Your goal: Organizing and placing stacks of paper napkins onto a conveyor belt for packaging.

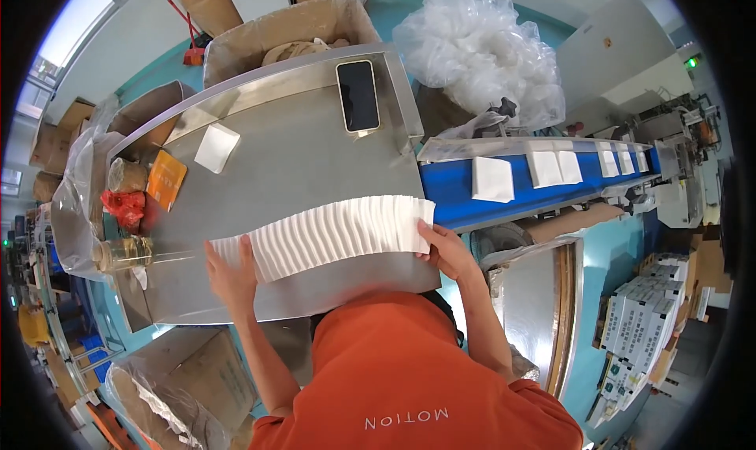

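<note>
A long fanned row of white folded napkins [335, 233] lies across the steel table [299, 155]. My left hand [230, 273] presses flat against the row's left end. My right hand [441, 245] holds the right end near the table's corner, fingers on the last napkins. To the right runs a blue conveyor belt [453, 184] with separate white napkin stacks [492, 178] spaced along it.
On the table lie a dark phone [358, 96], one white napkin pack [216, 147], an orange packet [165, 180] and a clear jar [126, 253]. Cardboard boxes [276, 33] and a clear plastic bag heap [480, 48] stand behind. Stacked white cartons [642, 320] sit lower right.
</note>
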### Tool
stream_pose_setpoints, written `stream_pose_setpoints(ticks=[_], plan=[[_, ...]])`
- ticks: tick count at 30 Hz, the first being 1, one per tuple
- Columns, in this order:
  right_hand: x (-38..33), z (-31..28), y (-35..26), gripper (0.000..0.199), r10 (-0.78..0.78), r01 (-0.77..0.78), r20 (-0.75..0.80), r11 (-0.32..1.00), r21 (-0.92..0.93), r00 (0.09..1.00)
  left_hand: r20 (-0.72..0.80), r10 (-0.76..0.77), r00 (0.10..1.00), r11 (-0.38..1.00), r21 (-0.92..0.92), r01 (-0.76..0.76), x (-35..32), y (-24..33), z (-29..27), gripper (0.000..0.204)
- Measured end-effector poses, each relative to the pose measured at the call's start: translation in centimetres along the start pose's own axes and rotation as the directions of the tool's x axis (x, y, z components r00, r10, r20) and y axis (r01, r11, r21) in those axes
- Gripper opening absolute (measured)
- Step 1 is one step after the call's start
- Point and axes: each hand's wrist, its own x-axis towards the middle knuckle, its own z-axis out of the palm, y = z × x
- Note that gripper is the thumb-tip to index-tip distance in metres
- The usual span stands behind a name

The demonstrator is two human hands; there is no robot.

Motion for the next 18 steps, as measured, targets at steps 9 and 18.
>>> stream_pose_setpoints(ticks=[9, 18], plan=[[0.8, -1.1, 1.5, 0.036, -0.229, 0.240, -0.138, 0.969, 0.065, 0.964, -0.037, 0.021, 0.999, 1.000, 0.002, -0.021, 0.2, 0.4, 0.4, 0.088], [1.2, 3.5, 0.6, 0.035, -0.594, 0.431, -0.032, 0.618, -0.657, 0.804, 0.006, -0.035, 0.999, 0.999, -0.036, 0.035, 0.3, 1.1, 0.6, 0.087]])
